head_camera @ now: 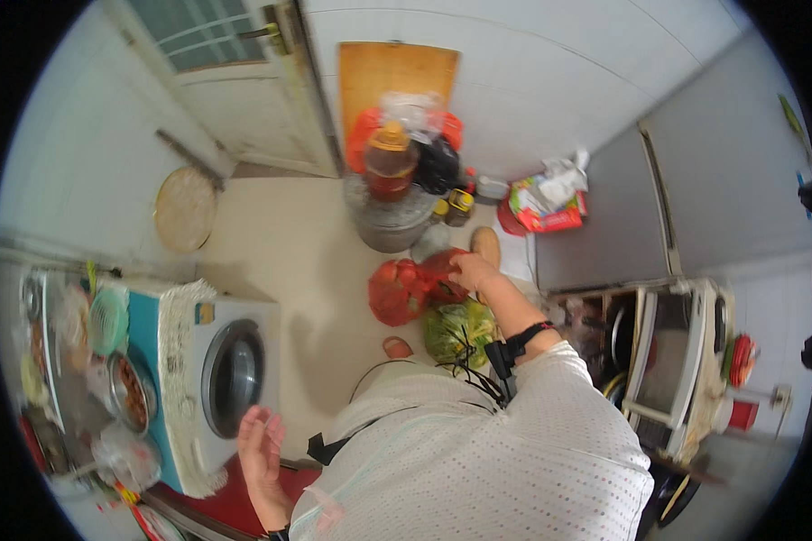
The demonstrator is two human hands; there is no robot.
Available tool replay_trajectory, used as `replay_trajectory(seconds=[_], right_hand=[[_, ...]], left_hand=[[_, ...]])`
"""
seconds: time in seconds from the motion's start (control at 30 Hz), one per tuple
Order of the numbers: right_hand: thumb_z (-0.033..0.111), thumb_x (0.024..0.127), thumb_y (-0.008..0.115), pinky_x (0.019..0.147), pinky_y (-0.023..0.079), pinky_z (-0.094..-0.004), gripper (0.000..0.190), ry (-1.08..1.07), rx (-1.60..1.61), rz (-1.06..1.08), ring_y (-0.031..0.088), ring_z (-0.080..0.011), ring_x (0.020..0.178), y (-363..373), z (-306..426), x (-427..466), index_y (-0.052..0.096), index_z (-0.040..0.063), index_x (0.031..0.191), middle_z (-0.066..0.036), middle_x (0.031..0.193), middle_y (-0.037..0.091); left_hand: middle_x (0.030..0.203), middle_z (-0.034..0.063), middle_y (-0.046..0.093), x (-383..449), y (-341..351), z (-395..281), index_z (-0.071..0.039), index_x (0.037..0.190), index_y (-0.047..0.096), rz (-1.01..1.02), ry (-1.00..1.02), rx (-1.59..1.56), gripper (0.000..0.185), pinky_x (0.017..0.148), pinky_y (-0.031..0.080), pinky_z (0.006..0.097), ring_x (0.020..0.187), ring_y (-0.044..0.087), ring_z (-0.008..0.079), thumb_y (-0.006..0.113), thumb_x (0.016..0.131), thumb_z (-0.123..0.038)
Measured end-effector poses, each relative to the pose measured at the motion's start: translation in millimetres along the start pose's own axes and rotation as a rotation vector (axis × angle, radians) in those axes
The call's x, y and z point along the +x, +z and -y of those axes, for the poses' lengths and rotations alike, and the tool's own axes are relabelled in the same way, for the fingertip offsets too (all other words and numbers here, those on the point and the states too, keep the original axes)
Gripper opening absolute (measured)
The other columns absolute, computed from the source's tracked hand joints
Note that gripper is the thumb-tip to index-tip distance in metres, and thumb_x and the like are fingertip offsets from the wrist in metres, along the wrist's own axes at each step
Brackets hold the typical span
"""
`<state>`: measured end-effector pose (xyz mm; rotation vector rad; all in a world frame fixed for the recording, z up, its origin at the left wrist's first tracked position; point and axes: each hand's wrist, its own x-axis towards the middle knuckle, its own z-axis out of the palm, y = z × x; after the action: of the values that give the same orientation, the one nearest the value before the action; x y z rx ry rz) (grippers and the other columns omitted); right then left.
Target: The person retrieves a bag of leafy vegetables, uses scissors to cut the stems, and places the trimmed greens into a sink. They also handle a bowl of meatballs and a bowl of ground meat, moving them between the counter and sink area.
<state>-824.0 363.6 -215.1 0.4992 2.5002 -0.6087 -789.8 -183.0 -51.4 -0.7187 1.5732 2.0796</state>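
My right hand point(475, 272) reaches down to the floor with its fingers on the gathered upper part of a red plastic bag point(396, 291). Round reddish shapes show through the bag, but I cannot tell what they are. Just below that hand sits a clear plastic bag of green leafy vegetables point(457, 328). My left hand point(260, 439) hangs in the air in front of the washing machine point(233, 372), fingers apart and holding nothing.
A large grey metal pot point(392, 220) carries a jug of dark liquid with a yellow cap point(390, 162) and a black bag point(437, 166). Bottles point(459, 206) stand beside it. A rack with a small oven point(663, 351) is at right; a bowl of brown food point(132, 392) at left.
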Motion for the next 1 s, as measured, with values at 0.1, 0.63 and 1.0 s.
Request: replay_trajectory(seconds=[0.1, 0.63, 1.0], right_hand=[[0.031, 0.085, 0.064, 0.096, 0.046, -0.0413, 0.042, -0.096, -0.056, 0.081, 0.057, -0.0314, 0.114, 9, 47, 4, 0.059, 0.014, 0.123, -0.012, 0.119, 0.063], [0.021, 0.081, 0.070, 0.081, 0.052, -0.0385, 0.041, -1.025, -0.228, 0.432, 0.064, -0.0321, 0.089, 167, 425, -149, 0.062, 0.008, 0.119, -0.019, 0.104, 0.065], [0.022, 0.084, 0.067, 0.085, 0.049, -0.0397, 0.038, -1.726, -0.580, 0.846, 0.061, -0.0368, 0.097, 347, 631, -359, 0.061, 0.008, 0.119, -0.019, 0.110, 0.063]], left_hand=[[0.117, 0.0073, 0.060, -15, -20, 9, -0.013, 0.121, 0.057, -0.076, 0.024, -0.052, 0.031, 0.082, 0.053, 0.0350, 0.103, 0.061, 0.0221, 0.063, 0.092, -0.019], [0.113, 0.0070, 0.059, -204, -256, 98, -0.005, 0.120, 0.054, -0.422, 0.314, -0.567, 0.030, 0.090, 0.049, 0.0346, 0.104, 0.060, 0.0209, 0.060, 0.093, -0.017], [0.111, 0.0078, 0.060, -354, -344, 225, -0.003, 0.120, 0.055, -0.940, 0.492, -1.008, 0.028, 0.088, 0.050, 0.0372, 0.100, 0.060, 0.0228, 0.058, 0.093, -0.011]])
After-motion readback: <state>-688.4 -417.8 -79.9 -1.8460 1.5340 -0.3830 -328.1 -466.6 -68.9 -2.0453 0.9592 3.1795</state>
